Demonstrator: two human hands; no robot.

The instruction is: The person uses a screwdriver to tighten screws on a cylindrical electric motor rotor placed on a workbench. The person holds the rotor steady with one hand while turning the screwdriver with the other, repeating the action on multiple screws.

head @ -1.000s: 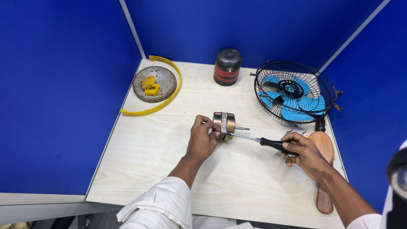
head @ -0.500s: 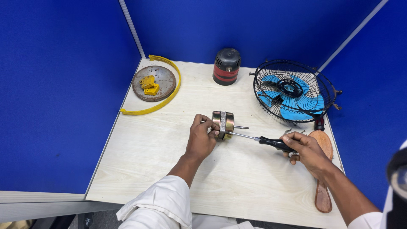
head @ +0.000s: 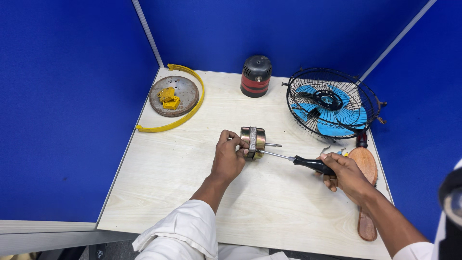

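A small brass-coloured motor (head: 253, 141) with a thin shaft lies on its side near the middle of the light wooden table (head: 159, 192). My left hand (head: 229, 156) grips its left end. My right hand (head: 344, 174) holds a screwdriver (head: 308, 163) with a black handle. The metal tip of the screwdriver touches the motor's right face, just below the shaft.
A black fan cage with blue blades (head: 330, 103) stands at the back right, a brown wooden paddle (head: 365, 190) below it. A black and red motor housing (head: 255, 76) stands at the back. At back left lie a round metal disc (head: 174, 96) with yellow parts (head: 168, 97) and a yellow curved strip (head: 191, 107). Blue partition walls surround the table.
My right hand has shifted a little with the screwdriver handle; the tip stays at the motor. My left hand keeps its grip on the motor.
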